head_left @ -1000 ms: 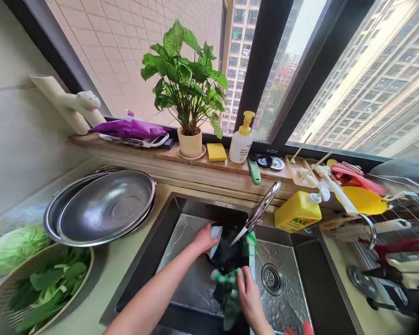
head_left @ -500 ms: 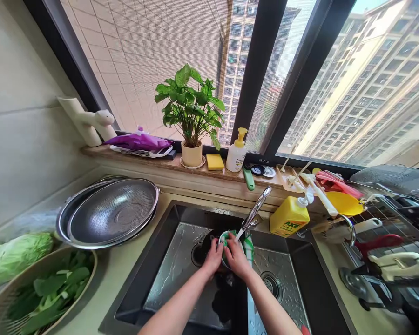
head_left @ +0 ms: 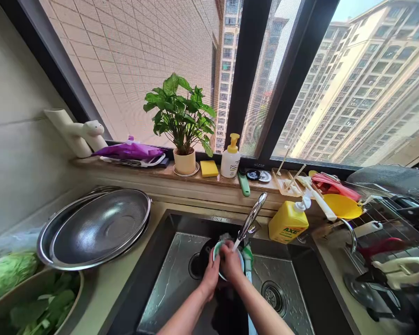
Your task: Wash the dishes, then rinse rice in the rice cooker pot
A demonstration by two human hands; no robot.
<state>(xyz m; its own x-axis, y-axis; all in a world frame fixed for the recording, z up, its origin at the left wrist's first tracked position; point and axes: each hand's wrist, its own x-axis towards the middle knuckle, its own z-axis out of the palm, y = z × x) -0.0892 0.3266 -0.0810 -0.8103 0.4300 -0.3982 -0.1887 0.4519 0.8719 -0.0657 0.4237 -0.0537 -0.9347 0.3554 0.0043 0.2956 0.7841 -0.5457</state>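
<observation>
Steel sink [head_left: 171, 284], dark-walled, set into the table [head_left: 122, 274]. Steel strainer [head_left: 97, 228], on the table left of the sink. Chrome tap [head_left: 253, 216], spout over the bowl [head_left: 216, 248]. Yellow bottle [head_left: 288, 225], right of the tap. Left hand [head_left: 211, 274]: grip closed round the bowl's left side. Right hand [head_left: 232, 263]: across the bowl's mouth, fingers bent; whether its grip holds anything cannot be told. Bowl: pale, green-edged, held over the sink beneath the spout.

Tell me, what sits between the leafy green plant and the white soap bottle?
A flat yellow rectangular sponge on the brown windowsill, in the head view.
</observation>
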